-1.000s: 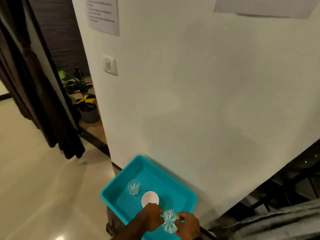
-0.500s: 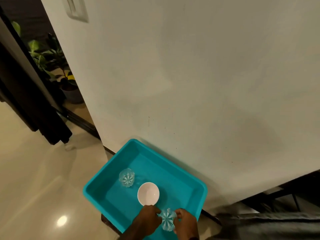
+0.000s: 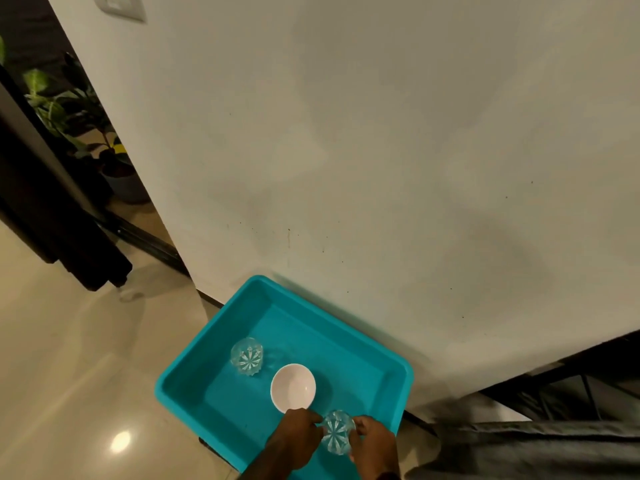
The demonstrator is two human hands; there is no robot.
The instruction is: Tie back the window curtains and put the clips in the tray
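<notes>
Now | left hand (image 3: pixel 297 439) and right hand (image 3: pixel 375 445) both pinch glass (image 3: pixel 337 436) | over tray (image 3: pixel 180 372)

Two bare hands, left grip (image 3: pixel 299 439), right grip (image 3: pixel 375 445), bare left forearm, no rings or sleeves visible

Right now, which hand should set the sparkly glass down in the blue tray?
Probably the left hand. Both hands hold the clear cut-glass cup, but the left is over the turquoise plastic tray; the right hand sits by its near corner.
</notes>
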